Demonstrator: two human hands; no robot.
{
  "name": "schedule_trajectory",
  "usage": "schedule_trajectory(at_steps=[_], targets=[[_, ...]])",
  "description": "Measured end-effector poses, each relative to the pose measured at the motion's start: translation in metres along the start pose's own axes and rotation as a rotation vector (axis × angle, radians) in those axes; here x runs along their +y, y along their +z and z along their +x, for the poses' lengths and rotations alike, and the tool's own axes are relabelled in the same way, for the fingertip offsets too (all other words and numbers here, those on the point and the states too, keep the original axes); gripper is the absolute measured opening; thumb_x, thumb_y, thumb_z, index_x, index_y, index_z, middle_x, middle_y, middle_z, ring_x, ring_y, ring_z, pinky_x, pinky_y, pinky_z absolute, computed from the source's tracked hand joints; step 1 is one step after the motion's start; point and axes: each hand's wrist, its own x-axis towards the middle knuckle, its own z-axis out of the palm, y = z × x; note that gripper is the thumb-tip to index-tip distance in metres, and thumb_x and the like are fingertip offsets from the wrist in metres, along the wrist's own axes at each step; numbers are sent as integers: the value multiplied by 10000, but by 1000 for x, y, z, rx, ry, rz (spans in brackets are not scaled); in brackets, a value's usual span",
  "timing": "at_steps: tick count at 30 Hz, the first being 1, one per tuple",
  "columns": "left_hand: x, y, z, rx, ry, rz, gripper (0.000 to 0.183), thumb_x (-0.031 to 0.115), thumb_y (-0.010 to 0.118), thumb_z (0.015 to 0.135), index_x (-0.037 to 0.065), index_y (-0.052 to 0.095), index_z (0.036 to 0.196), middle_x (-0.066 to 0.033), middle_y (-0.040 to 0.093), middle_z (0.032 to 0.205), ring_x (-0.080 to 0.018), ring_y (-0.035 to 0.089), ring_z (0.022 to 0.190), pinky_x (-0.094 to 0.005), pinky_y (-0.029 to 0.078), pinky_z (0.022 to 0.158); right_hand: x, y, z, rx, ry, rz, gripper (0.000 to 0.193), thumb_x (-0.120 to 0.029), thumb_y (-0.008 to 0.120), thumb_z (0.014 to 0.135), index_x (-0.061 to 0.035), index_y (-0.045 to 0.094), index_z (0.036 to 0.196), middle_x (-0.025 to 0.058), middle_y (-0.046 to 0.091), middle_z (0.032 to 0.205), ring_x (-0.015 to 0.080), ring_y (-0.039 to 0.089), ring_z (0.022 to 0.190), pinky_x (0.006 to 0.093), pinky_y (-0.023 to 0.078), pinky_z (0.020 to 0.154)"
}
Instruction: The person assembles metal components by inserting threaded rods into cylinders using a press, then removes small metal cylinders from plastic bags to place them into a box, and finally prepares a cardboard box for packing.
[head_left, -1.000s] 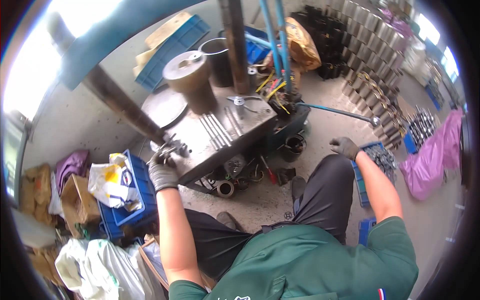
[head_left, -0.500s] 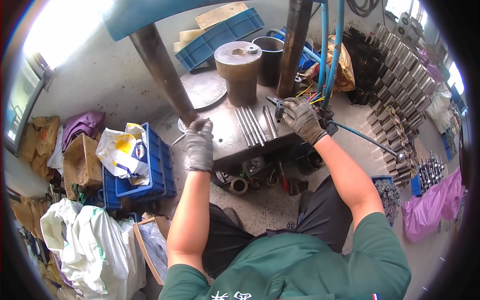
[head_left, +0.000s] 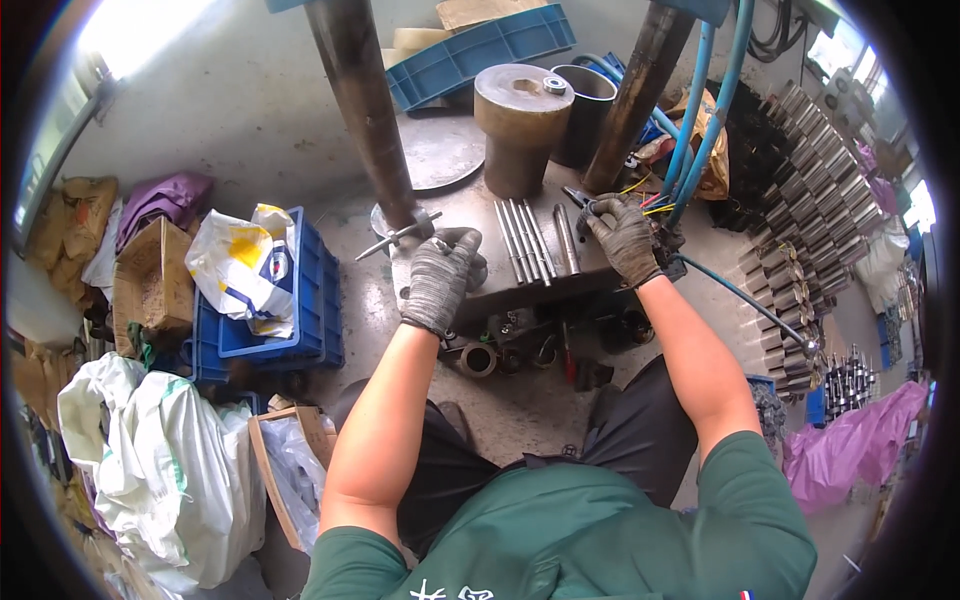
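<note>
My left hand (head_left: 440,282), in a grey work glove, is over the left front of the metal bench (head_left: 470,195). Its fingers are curled together, and whatever they may hold is too small to make out. Just beyond them a thin metal rod (head_left: 385,242) lies slantwise by the post's foot. Several slim rods (head_left: 524,243) lie side by side between my hands, with a thicker metal pin (head_left: 566,240) to their right. My gloved right hand (head_left: 624,242) has its fingers closed around a small dark cylindrical part (head_left: 583,224), mostly hidden. Dark pliers-like handles (head_left: 576,196) lie just beyond it.
Behind the rods stands a thick metal block (head_left: 520,150) with a small bearing (head_left: 554,86) on top. Two steel posts (head_left: 365,100) flank it. Blue hoses (head_left: 705,120) hang at right, near stacked metal cylinders (head_left: 815,190). Blue crates (head_left: 318,300) stand at left.
My left hand has moved right, off the thin rod, which now shows more fully. My right hand stays at the small cylindrical part. The whole view has shifted slightly.
</note>
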Motion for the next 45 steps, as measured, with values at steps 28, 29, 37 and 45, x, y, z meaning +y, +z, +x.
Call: schedule_trajectory(at_steps=[28,29,37,45], targets=[[-24,-8,39,5,525,1005,244,143,763,787,11,663,965,-161,664,878,-327,651,842,-406,536,815,-80,-10,163,321,-243,-18,205,-177,723,876,-31,743,1018,177,725,1049,334,677,1034,406,525,950],[-23,-8,37,-36,366,952,267,142,779,801,13,670,1008,-144,707,926,-291,673,876,-364,534,819,-82,-18,149,284,-195,53,218,-160,722,876,-21,723,1044,184,712,1069,347,677,1021,410,524,955],[0,-6,10,-164,150,915,492,344,814,822,97,644,1212,-123,709,1101,-261,639,1086,-430,461,1011,-75,-65,-19,-176,8,232,198,-105,712,937,10,695,1097,88,701,1043,178,683,1006,347,568,886],[-53,-27,25,-207,194,409,557,-94,695,882,33,514,1393,-77,653,1248,-166,615,1151,-292,526,982,-70,-77,-51,-431,-98,94,247,-217,715,877,-38,732,1045,178,698,946,377,675,950,445,540,866]])
